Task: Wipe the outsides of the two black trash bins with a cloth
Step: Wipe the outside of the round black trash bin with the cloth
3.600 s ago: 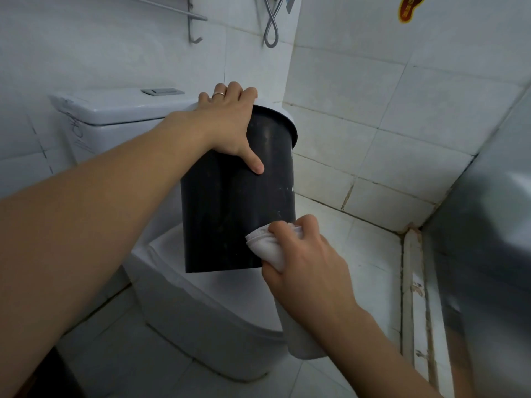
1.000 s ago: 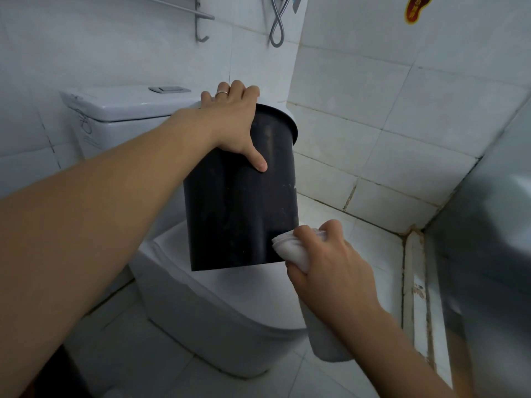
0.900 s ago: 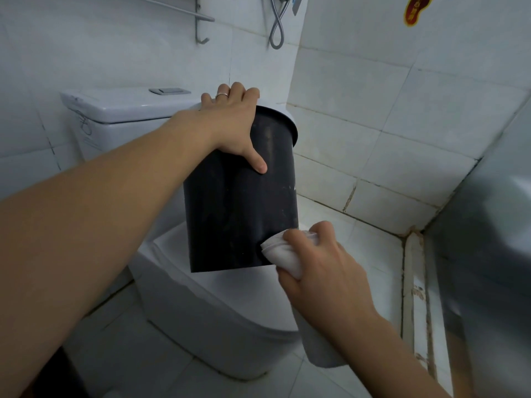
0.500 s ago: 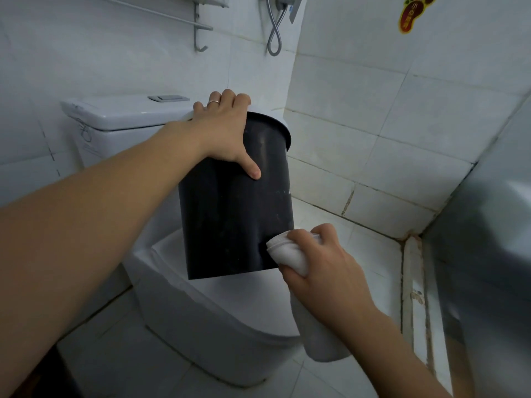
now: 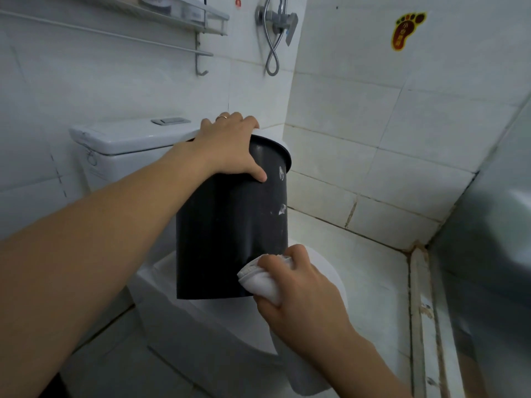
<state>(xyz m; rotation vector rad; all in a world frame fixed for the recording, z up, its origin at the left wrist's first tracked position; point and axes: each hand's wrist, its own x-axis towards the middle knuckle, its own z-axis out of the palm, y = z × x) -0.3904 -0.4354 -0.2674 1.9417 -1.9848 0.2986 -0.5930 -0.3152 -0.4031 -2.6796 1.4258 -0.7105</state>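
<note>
A black trash bin point(image 5: 227, 237) stands tilted on the closed white toilet lid point(image 5: 321, 271). My left hand point(image 5: 227, 147) grips its rim from above, thumb down the outer wall and fingers curled over the edge. My right hand point(image 5: 298, 294) holds a bunched white cloth point(image 5: 258, 281) and presses it against the bin's lower right side, near the bottom edge. Whitish smudges mark the bin's right wall. A second bin is not clearly in view.
The toilet tank point(image 5: 126, 139) sits behind the bin against the tiled wall. A shower hose point(image 5: 273, 41) and a metal shelf point(image 5: 184, 15) hang above. A grey door or panel point(image 5: 494, 225) rises on the right beside a floor sill point(image 5: 416, 311).
My right hand has slid the cloth left and down along the bin's lower side. The view has tilted upward, showing more wall. My left hand keeps its grip on the rim.
</note>
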